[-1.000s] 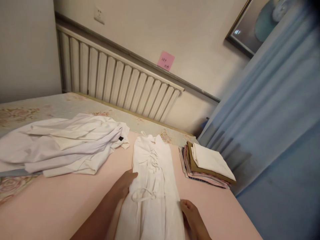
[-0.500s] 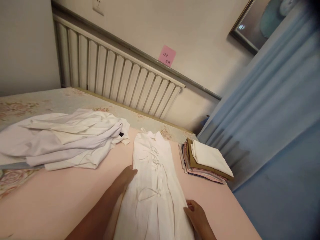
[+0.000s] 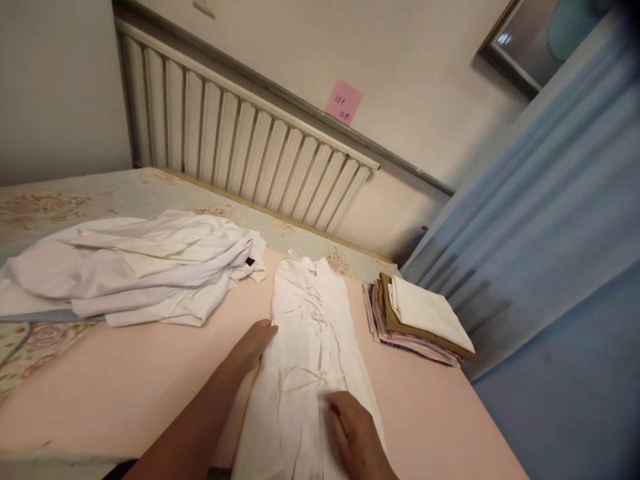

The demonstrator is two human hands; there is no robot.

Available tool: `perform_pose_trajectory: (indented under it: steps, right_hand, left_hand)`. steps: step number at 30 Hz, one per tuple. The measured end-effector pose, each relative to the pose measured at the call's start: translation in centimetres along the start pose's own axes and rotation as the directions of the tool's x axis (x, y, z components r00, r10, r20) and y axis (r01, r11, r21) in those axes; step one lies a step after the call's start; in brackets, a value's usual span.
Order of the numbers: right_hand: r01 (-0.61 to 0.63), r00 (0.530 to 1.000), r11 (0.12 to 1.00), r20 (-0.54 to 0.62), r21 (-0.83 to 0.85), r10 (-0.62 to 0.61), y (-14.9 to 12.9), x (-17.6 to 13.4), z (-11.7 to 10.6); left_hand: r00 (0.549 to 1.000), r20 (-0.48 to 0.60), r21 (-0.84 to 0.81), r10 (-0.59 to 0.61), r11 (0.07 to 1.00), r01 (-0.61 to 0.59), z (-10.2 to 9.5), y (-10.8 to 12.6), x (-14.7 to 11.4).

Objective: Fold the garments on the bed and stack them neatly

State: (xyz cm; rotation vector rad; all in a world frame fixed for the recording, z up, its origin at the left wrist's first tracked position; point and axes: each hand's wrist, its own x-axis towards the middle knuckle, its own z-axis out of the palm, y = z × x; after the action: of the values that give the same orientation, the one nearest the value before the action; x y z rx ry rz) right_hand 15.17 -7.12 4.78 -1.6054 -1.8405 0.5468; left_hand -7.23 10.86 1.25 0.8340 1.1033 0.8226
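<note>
A long white dress with a gathered front and a thin tie lies lengthwise before me, its upper end away from me. Its lower part runs out of view at the bottom. At the dress's left edge is my left hand, closed with the thumb on top and the cloth's edge between thumb and fingers. My right hand is over the front of the dress, just below the tie; its fingers are loosely bent, thumb apart, tips blurred by motion. I see no cloth held in it.
Loose white garments, one with a black label, lie to the left. A stack of folded clothes is at the right. Under everything is a pink sheet over a floral cover. A radiator and a blue curtain border the bed.
My right hand has let go of the dress's right edge and moved left over its front. My left hand stays at the left edge. The view has shifted slightly.
</note>
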Motion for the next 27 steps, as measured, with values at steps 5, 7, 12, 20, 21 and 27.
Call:
perform_pose_trajectory:
  steps: [5, 7, 12, 20, 21, 27]
  right_hand:
    - [-0.139, 0.987, 0.981, 0.103, 0.135, 0.125, -3.0, 1.3, 2.3]
    - [-0.205, 0.975, 0.962, 0.125, 0.180, 0.184, -3.6, 2.1, 3.1]
    - [-0.401, 0.913, 0.840, 0.226, 0.365, 0.338, -4.4, 3.4, 4.8]
    - [-0.592, 0.799, 0.699, 0.400, 0.401, 0.448, -6.6, 3.6, 6.4]
    - [-0.616, 0.780, 0.678, 0.432, 0.400, 0.454, -6.8, 3.5, 6.6]
    - [-0.687, 0.707, 0.646, 0.508, 0.331, 0.492, -7.5, 3.2, 7.0]
  left_hand:
    - [0.999, -0.026, 0.118, 0.043, 0.992, -0.040, 0.4, 0.0, 0.1]
    - [0.998, -0.034, 0.151, 0.053, 0.987, -0.048, 0.4, 0.0, 0.1]
    - [0.996, -0.061, 0.217, 0.062, 0.975, -0.047, 0.4, -0.2, 0.6]
    - [0.996, -0.062, 0.276, 0.069, 0.960, -0.049, 0.4, 0.2, 0.0]
    - [0.996, -0.063, 0.281, 0.069, 0.959, -0.049, 0.5, 0.3, 0.0]
    - [0.996, -0.057, 0.292, 0.076, 0.955, -0.056, 0.5, 0.7, -0.4]
